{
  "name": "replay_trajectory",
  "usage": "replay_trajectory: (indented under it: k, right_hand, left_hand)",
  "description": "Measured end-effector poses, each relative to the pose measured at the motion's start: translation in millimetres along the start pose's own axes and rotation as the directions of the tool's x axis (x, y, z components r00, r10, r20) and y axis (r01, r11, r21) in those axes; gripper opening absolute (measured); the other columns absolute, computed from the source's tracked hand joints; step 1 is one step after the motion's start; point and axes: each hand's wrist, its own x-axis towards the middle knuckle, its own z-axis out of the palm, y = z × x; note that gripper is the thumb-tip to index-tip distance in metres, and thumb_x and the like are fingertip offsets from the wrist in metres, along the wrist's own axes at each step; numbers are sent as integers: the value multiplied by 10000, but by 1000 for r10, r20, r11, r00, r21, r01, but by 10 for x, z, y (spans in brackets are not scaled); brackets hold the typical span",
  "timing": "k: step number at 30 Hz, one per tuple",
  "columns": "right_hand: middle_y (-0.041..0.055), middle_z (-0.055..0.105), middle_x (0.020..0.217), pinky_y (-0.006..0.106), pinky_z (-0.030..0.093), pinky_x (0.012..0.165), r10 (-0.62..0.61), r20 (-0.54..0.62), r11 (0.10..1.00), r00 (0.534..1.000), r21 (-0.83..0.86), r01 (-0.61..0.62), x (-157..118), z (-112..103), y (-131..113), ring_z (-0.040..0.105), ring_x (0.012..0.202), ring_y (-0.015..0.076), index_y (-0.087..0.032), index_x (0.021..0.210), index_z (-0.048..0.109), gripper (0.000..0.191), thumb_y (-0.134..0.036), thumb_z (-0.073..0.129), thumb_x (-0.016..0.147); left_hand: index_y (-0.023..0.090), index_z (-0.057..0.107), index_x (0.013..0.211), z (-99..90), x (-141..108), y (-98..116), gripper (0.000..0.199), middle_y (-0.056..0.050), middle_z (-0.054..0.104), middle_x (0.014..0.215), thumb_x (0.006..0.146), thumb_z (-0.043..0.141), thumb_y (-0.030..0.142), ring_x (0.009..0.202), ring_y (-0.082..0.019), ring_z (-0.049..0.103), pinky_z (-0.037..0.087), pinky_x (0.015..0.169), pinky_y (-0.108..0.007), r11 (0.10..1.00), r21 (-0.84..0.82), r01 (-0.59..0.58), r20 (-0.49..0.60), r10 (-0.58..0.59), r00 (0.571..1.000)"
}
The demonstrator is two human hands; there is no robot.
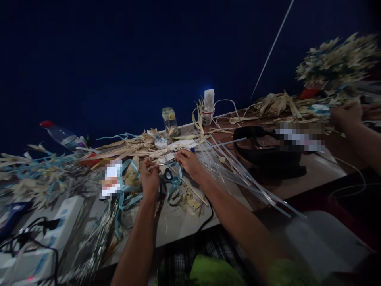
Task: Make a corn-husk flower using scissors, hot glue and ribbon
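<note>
Over the middle of the cluttered table, my left hand (149, 176) has its fingers curled inward. Close by on the right, my right hand (188, 161) is closed in a pinch. Whatever either hand holds is too small and blurred to make out. Between and just below them lie the dark-handled scissors (168, 174), beside a loop of light blue ribbon (174, 195). More blue ribbon curls left of my left hand, around a yellowish-brown ball-like bundle (131, 176). Dried husks (138, 143) spread behind the hands.
Clear plastic strips (238, 171) lie right of my arm, near a black strap-like object (264, 157). A glass jar (170, 121) and paper cup (207, 115) stand behind. Left are a tilted bottle (64, 135) and power strips (64, 222). Another person's hand (347, 115) is at far right.
</note>
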Motion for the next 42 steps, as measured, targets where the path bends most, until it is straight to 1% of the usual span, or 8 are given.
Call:
replay_trajectory:
  k: [2,5,8,15,26,33,38,42]
  right_hand:
    - [-68,337,471,225,233,457,14,7,1000,1000,-3,-14,-17,7,-5,293,451,69,-191,556,429,295,-409,545,718]
    - [-68,344,471,227,240,461,13,13,1000,1000,-23,-12,-23,13,17,292,457,72,-192,565,439,281,-403,552,712]
    - [-70,343,466,225,248,471,1,18,999,1000,-37,-1,-16,20,53,292,466,73,-189,572,452,274,-404,551,711]
    - [-68,357,490,223,252,484,-2,64,999,998,-40,5,-32,58,61,298,492,69,-176,575,471,284,-419,568,684]
    - [-67,358,466,227,251,473,39,28,999,999,-32,-38,-9,48,75,300,469,70,-184,553,450,298,-432,539,691]
    - [-65,380,474,226,251,460,75,-117,994,990,91,-65,18,10,60,322,451,65,-180,571,481,258,-400,542,692]
    - [-64,461,587,214,261,457,74,18,967,997,245,-76,-31,29,-32,356,454,49,-177,779,565,243,-384,599,657]
    - [-56,500,607,208,280,474,65,99,973,993,214,-85,-31,46,-19,378,474,47,-164,810,599,275,-356,650,621]
  left_hand:
    - [205,580,943,6,-18,31,239,6,559,772,712,577,267,615,-96,503,395,572,-205,999,6,-36,12,36,999]
    - [173,619,759,51,-75,81,151,2,558,657,726,572,313,592,-108,501,395,584,-221,998,29,-60,163,55,985]
    - [176,625,795,98,-121,94,176,5,580,664,697,607,321,588,-111,504,400,578,-228,999,20,-48,272,41,961]
    - [160,599,724,105,-114,68,223,28,505,552,758,530,369,529,-92,441,367,541,-218,993,83,-82,333,50,942]
    - [161,573,675,107,-109,51,192,35,493,537,735,554,342,512,-84,430,353,521,-210,996,65,-63,300,41,953]
    - [165,565,663,99,-104,79,189,34,497,546,733,558,340,527,-91,444,361,541,-217,993,84,-87,244,64,968]
    - [168,555,653,90,-101,109,188,32,502,547,737,548,336,526,-94,449,369,550,-224,993,72,-90,220,73,973]
    - [171,558,651,99,-104,105,189,30,497,545,735,553,340,525,-95,441,366,543,-223,988,115,-102,237,72,969]
